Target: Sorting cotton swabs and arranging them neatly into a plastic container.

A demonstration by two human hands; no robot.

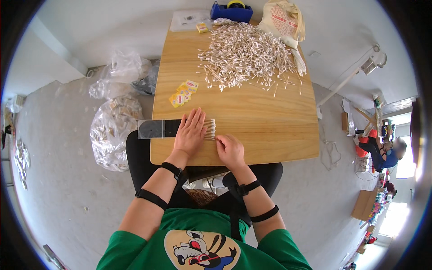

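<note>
My left hand [191,132] lies flat with fingers stretched, pressed over a clear plastic bag [153,129] and the row of cotton swabs. The bag reaches past the table's left edge. White swab tips of the row [210,129] stick out to the right of my left hand, side by side. Next to their lower end is my right hand [231,150], its fingers curled in and the fingertips close to the lowest swab. Whether it pinches a swab is too small to make out. A big loose heap of cotton swabs [247,54] covers the far part of the table.
Yellow cards [183,93] lie left of the heap. A blue tape dispenser [231,12] and a cloth bag [282,20] stand at the wooden table's [270,121] far edge. Filled plastic bags [116,130] sit on the floor at left. Another person [387,153] sits far right.
</note>
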